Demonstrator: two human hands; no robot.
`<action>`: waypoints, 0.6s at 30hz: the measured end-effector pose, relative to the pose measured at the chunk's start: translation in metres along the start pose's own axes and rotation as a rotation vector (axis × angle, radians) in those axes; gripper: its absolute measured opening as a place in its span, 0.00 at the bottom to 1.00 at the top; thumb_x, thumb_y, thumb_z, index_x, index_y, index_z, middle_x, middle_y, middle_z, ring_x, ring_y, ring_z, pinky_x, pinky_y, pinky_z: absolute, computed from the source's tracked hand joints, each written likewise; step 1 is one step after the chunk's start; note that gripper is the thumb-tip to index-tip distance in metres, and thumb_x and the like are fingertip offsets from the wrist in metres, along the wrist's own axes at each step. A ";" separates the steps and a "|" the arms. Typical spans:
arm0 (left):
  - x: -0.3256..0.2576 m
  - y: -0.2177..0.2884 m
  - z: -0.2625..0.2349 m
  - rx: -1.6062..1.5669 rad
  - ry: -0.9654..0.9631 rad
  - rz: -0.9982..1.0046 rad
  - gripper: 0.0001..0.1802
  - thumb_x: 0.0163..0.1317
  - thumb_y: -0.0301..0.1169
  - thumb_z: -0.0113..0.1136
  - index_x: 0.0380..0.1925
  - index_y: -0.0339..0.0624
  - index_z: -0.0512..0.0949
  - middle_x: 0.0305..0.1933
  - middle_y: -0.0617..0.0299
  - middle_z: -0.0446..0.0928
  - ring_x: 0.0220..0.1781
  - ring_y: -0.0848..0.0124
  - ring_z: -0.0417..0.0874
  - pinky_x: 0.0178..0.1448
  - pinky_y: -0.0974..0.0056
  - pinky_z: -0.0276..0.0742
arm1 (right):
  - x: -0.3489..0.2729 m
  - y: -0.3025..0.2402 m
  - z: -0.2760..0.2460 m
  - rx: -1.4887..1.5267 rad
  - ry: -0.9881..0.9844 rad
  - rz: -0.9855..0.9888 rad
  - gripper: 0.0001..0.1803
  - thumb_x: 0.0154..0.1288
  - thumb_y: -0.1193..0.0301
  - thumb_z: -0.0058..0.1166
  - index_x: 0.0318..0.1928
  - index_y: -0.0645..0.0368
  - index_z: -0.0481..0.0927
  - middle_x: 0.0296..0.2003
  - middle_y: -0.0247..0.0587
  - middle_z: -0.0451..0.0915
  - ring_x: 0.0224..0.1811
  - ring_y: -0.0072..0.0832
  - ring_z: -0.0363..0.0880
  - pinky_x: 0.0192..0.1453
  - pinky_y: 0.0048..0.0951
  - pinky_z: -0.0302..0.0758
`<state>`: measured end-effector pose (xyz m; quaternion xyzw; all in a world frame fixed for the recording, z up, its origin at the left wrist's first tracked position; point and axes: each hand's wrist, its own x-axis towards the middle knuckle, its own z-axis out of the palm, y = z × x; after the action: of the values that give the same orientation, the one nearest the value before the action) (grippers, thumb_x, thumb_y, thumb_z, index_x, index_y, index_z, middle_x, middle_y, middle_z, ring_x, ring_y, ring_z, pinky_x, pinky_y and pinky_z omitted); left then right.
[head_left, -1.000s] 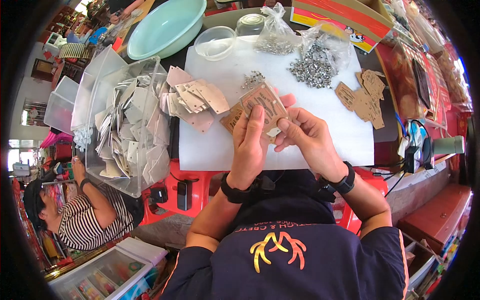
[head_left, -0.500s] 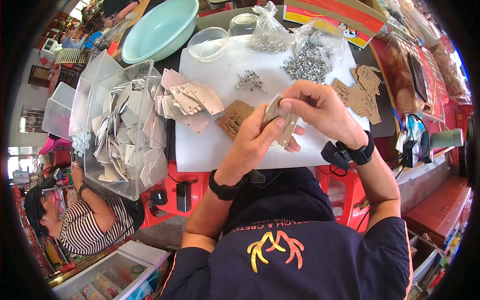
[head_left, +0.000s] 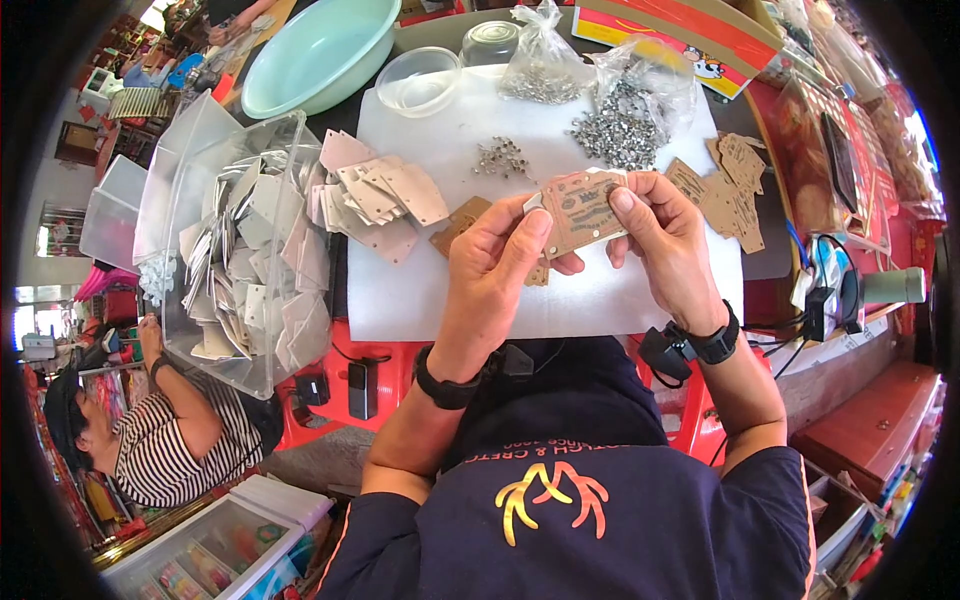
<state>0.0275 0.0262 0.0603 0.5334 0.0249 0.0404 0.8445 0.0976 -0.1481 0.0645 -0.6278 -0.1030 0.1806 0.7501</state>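
Left hand (head_left: pixel 500 255) and right hand (head_left: pixel 662 230) are each clamped, thumb uppermost, on opposite ends of a brown, printed, flat cardboard tag (head_left: pixel 585 210). It is raised over a flat white foam sheet (head_left: pixel 400 315) on the black counter (head_left: pixel 765 258). A pale layer shows along its edge; I cannot tell whether more than one tag is held. Uneven thumb pressure could bend it or, if layered, make it slide apart. Beside the left hand, loose brown cardboard tags (head_left: pixel 455 222) lie on the foam sheet, and a lowered wrist could push them askew. To their left, an overlapping pile of pale grey cardboard tags (head_left: pixel 392 195) could slump if knocked. Beyond the held tag, a sweeping finger could scatter the small silver metal fittings (head_left: pixel 502 157). Farther right, a larger silver metal heap (head_left: pixel 612 138) meets a clear plastic bag (head_left: pixel 668 85).
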 end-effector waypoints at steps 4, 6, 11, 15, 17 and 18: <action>0.000 -0.003 -0.002 0.080 -0.048 0.071 0.18 0.75 0.34 0.48 0.56 0.31 0.73 0.50 0.54 0.81 0.45 0.70 0.84 0.45 0.63 0.84 | -0.001 0.003 -0.005 0.149 -0.077 0.043 0.13 0.74 0.65 0.52 0.47 0.64 0.76 0.34 0.35 0.80 0.24 0.16 0.74 0.28 0.18 0.73; -0.002 -0.002 -0.001 0.110 -0.037 0.061 0.19 0.75 0.34 0.48 0.56 0.31 0.74 0.48 0.54 0.81 0.45 0.72 0.83 0.45 0.65 0.83 | -0.001 0.007 -0.007 0.211 -0.103 0.067 0.13 0.74 0.65 0.51 0.47 0.63 0.76 0.34 0.35 0.80 0.24 0.16 0.74 0.28 0.19 0.73; -0.005 0.004 0.009 0.158 0.009 0.076 0.17 0.74 0.34 0.51 0.54 0.32 0.76 0.37 0.69 0.77 0.36 0.87 0.71 0.39 0.78 0.68 | -0.001 0.016 -0.009 0.688 -0.281 0.287 0.16 0.76 0.63 0.48 0.54 0.61 0.75 0.30 0.31 0.78 0.23 0.14 0.69 0.28 0.20 0.70; -0.009 0.009 0.014 0.158 -0.002 0.141 0.17 0.74 0.33 0.52 0.53 0.31 0.77 0.38 0.68 0.77 0.37 0.87 0.71 0.39 0.79 0.68 | -0.003 0.032 -0.013 0.817 -0.368 0.300 0.17 0.75 0.62 0.49 0.57 0.58 0.75 0.30 0.29 0.78 0.23 0.14 0.69 0.28 0.20 0.70; -0.010 0.009 0.012 0.188 -0.023 0.157 0.17 0.74 0.33 0.52 0.53 0.31 0.76 0.39 0.68 0.78 0.38 0.86 0.72 0.40 0.79 0.68 | -0.003 0.031 -0.012 0.761 -0.334 0.297 0.17 0.75 0.63 0.49 0.57 0.58 0.75 0.31 0.29 0.78 0.23 0.14 0.69 0.28 0.20 0.70; -0.010 0.010 0.013 0.181 -0.018 0.167 0.17 0.74 0.33 0.51 0.53 0.30 0.76 0.40 0.67 0.78 0.39 0.86 0.72 0.41 0.78 0.69 | -0.003 0.031 -0.012 0.704 -0.299 0.293 0.16 0.75 0.63 0.49 0.56 0.57 0.75 0.31 0.29 0.78 0.23 0.14 0.69 0.28 0.21 0.70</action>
<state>0.0183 0.0180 0.0744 0.6078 -0.0236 0.1037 0.7869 0.0955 -0.1558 0.0324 -0.3076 -0.0521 0.3990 0.8623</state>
